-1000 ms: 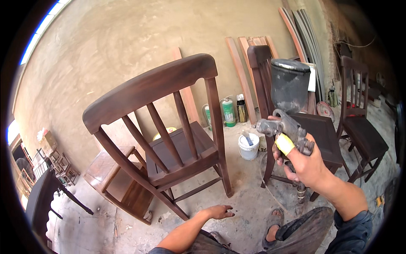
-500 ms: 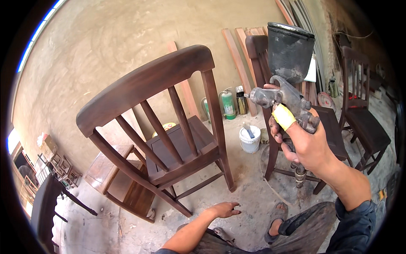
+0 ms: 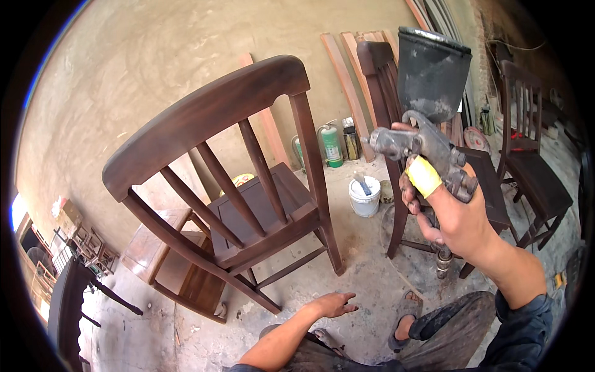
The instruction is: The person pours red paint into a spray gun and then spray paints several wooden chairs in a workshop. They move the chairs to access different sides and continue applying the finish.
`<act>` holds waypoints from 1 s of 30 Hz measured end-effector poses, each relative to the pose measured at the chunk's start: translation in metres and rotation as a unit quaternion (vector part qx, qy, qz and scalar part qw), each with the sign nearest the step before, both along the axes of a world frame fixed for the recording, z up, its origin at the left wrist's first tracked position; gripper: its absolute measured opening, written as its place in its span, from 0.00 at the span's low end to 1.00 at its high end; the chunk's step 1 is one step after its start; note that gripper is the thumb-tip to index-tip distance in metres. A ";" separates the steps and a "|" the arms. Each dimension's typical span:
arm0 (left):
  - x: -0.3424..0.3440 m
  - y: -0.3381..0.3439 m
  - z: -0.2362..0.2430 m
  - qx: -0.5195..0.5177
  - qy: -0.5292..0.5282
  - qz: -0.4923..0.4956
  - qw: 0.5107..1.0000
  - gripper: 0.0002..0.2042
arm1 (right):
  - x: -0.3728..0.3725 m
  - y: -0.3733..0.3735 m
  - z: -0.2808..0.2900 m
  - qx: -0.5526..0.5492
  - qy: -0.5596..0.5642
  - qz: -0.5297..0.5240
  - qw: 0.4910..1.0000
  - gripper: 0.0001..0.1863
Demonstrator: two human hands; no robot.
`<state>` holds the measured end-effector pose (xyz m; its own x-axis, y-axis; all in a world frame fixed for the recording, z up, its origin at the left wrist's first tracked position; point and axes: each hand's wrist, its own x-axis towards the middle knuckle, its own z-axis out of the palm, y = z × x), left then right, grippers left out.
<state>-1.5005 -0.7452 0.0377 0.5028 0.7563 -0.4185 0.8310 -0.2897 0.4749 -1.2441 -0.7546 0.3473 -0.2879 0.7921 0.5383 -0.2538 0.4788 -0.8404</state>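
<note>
My right hand [image 3: 455, 214] is wrapped round a spray gun [image 3: 412, 144] with a dark cup [image 3: 432, 74] on top; yellow tape covers the thumb. The gun's nozzle points left, toward a dark brown wooden chair [image 3: 211, 118] that faces away from me, with a slatted back. A gap separates nozzle and chair. Low in front of me, my left hand [image 3: 334, 304] hangs over the floor with its fingers stretched out and holds nothing. Behind the gun stands a second dark chair [image 3: 379, 68], partly hidden by my hand and the cup.
A small wooden stand [image 3: 155, 248] sits left of the chair. By the wall are a white bucket [image 3: 364, 201] with a brush on it, a green fire extinguisher [image 3: 333, 147] and leaning boards [image 3: 344, 87]. Another chair [image 3: 533, 161] stands far right; dark furniture [image 3: 65, 304] is at left.
The chair and background sit slightly higher and farther left in the picture. My right hand with the spray gun appears slightly right and lower. Both hands keep much the same pose.
</note>
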 end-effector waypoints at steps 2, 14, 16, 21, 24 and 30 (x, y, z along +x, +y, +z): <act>0.001 0.003 -0.003 0.001 0.004 -0.002 1.000 0.32 | -0.003 0.003 0.005 0.001 0.018 0.006 1.000 0.22; 0.001 0.002 -0.002 -0.015 0.007 0.004 1.000 0.33 | 0.000 0.004 0.005 0.007 0.004 0.037 0.999 0.23; 0.000 0.003 -0.006 -0.012 0.008 0.005 1.000 0.33 | -0.002 0.006 0.012 0.030 0.023 0.055 0.998 0.24; 0.005 0.004 -0.002 -0.004 -0.005 0.006 1.000 0.32 | 0.002 0.008 0.024 0.092 -0.052 0.018 0.994 0.26; 0.002 0.004 -0.008 -0.004 -0.005 0.004 1.000 0.33 | -0.001 0.011 0.018 0.069 -0.017 0.025 0.997 0.24; 0.002 0.003 -0.009 -0.006 -0.001 0.007 1.000 0.33 | 0.008 0.005 0.009 -0.022 0.005 0.039 0.999 0.21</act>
